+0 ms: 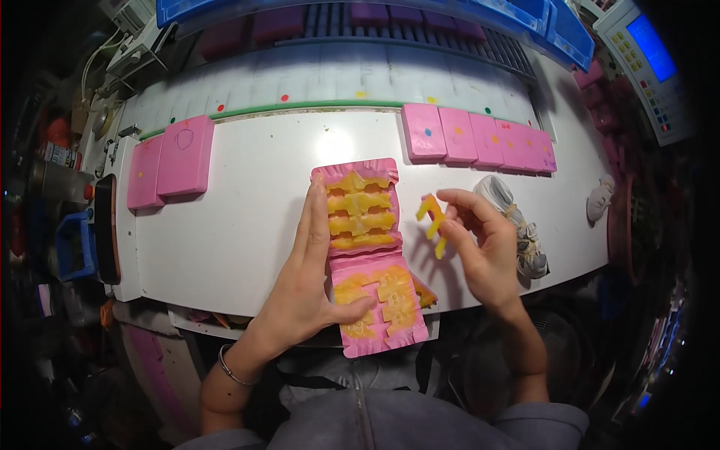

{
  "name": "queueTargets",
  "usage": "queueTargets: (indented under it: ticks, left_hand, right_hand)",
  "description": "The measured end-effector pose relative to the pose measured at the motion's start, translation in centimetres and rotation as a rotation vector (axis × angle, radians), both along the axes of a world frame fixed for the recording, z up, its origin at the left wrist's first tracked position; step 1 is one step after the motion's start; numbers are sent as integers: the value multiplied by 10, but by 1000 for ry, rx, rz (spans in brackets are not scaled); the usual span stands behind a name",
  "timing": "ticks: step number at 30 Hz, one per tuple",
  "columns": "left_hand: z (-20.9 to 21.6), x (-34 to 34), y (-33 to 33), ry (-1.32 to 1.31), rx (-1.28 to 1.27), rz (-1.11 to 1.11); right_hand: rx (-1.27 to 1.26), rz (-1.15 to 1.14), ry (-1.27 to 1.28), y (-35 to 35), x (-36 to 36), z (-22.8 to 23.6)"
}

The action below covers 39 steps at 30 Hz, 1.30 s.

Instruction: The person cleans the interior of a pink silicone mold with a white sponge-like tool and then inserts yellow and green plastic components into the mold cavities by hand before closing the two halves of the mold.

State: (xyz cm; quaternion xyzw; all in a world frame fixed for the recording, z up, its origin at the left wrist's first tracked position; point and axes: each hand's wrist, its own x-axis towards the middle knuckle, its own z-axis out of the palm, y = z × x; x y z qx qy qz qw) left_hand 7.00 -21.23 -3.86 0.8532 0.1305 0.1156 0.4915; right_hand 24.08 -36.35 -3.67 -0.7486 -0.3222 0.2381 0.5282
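Note:
A pink rubber mold (366, 259) lies opened out flat in two halves near the front edge of the white table, with yellow, waxy-looking material in its recesses. My left hand (304, 277) grips it along the left side, fingers up the upper half and thumb pressed on the lower half. Just right of the mold, my right hand (480, 240) pinches a small, branched yellow piece (433, 220) between thumb and fingers, held above the table. Another yellow-orange bit (425, 295) shows beside the lower half, partly hidden behind it.
Pink blocks with coloured dots (480, 139) stand in a row at back right; two more (184, 154) stand at left. A bundle of grey-white cloth (514, 225) lies right of my right hand. Blue bins (517, 19) hang overhead. At far right is a control panel with a blue screen (649, 49).

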Motion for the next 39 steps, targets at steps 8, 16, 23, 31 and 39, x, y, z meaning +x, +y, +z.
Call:
queueTargets:
  ticks: [8, 16, 23, 31, 39]
  left_hand:
    - [-7, 1, -2, -39, -70, 4]
    - [-7, -2, -3, -47, -23, 3]
    - [-6, 0, 1, -25, -127, 17]
    - [-16, -3, 4, -167, -194, -19]
    - [-26, -3, 1, -197, -300, 11]
  right_hand:
    - [137, -39, 22, 32, -24, -21]
    - [48, 63, 401, 32, -8, 2]
    - [-6, 154, -312, 35, -10, 31]
    - [46, 783, -893, 76, -21, 42]
    - [185, 725, -580, 82, -19, 15]
